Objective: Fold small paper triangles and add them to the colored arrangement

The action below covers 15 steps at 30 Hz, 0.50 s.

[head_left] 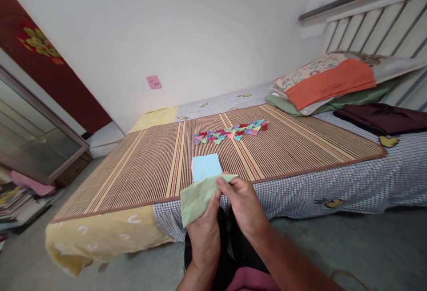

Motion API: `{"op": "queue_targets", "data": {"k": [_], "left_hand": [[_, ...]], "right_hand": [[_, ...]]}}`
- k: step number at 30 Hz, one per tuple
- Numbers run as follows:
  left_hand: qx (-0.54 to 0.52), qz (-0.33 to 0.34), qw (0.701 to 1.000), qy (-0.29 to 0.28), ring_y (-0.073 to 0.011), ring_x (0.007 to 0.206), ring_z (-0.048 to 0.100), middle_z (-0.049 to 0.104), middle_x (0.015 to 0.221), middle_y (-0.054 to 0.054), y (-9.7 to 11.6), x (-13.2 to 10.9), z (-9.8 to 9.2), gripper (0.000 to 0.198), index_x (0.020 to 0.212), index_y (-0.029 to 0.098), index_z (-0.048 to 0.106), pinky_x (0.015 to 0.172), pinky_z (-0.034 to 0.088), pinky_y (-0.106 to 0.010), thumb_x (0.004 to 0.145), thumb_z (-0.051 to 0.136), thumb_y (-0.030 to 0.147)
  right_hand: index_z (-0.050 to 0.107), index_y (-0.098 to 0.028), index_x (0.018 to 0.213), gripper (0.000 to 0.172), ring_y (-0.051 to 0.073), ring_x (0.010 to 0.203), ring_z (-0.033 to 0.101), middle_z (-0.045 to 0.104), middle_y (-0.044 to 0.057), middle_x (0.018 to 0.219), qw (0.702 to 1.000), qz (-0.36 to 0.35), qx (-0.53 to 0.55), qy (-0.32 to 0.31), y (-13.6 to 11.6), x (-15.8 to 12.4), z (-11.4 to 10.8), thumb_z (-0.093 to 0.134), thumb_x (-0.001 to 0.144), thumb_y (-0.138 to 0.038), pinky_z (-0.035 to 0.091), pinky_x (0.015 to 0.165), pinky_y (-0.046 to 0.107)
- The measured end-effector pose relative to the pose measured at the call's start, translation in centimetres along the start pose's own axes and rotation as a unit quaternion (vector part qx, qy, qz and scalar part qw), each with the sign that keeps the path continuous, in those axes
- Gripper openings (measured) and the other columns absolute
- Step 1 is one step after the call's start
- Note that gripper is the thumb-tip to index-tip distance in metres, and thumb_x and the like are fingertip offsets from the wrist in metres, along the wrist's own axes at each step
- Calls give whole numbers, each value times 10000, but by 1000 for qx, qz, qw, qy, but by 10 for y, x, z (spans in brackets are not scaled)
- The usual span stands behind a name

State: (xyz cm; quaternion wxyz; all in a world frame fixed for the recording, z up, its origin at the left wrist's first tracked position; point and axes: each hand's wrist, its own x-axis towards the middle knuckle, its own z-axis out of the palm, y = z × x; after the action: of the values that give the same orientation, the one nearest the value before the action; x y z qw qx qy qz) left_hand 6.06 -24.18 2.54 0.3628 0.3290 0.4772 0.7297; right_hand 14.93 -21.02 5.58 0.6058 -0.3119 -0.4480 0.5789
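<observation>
Between my two hands is a pale green sheet of paper (197, 200), partly folded and creased, held in the air just over the bed's front edge. My left hand (207, 237) grips it from below, thumb on top. My right hand (245, 204) pinches its right end between thumb and fingers. Just behind lies a stack of square paper (206, 166) with a light blue sheet on top. Farther back, rows of small folded paper pieces (230, 133) in many colours lie on the striped mat.
A striped bamboo mat (150, 166) covers most of the bed. Pillows (333, 82) and folded dark maroon cloth (383, 117) lie at the right, by a slatted white headboard (383, 29). A pink note (154, 82) is on the wall. Stacked papers (20, 202) stand at the far left.
</observation>
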Motion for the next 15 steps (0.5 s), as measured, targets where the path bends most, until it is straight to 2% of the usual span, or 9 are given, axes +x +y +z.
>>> {"op": "queue_targets", "data": {"k": [3,7,10,13,15], "left_hand": [[49,20,999,-14,-247,1067,685,769,1030,-47,10,-2,6,287,1028,205,774,1073,452,-399,774,836,324],[-28,1,999,-33,-168,806,663,716,892,-16,20,-3,14,336,1075,193,729,836,539,-306,776,832,306],[-99,-41,993,-38,-134,691,604,684,840,3,20,-1,16,371,1056,196,714,674,522,-251,725,863,271],[-126,-59,989,-41,-139,697,601,677,807,7,17,0,16,321,965,190,721,666,517,-249,693,877,254],[-123,-56,990,-44,-142,716,606,685,816,1,16,-1,16,278,932,185,724,696,521,-256,709,868,266]], "right_hand": [[666,-189,660,400,182,713,603,659,24,726,1000,4,-26,11,-4,-1,-2,717,849,-538,514,692,294],[581,-195,568,502,168,654,568,601,4,637,998,27,-55,16,-7,-1,-6,698,835,-604,492,642,281],[594,-192,598,502,159,629,551,594,-1,625,998,44,-39,3,-5,0,-10,672,859,-613,483,616,279],[681,-184,678,456,173,671,593,626,8,649,999,49,-17,-9,-4,1,-13,658,890,-587,505,652,286],[764,-177,815,425,205,766,649,697,39,750,998,48,-11,-25,-4,1,-14,648,905,-576,531,706,304]]}}
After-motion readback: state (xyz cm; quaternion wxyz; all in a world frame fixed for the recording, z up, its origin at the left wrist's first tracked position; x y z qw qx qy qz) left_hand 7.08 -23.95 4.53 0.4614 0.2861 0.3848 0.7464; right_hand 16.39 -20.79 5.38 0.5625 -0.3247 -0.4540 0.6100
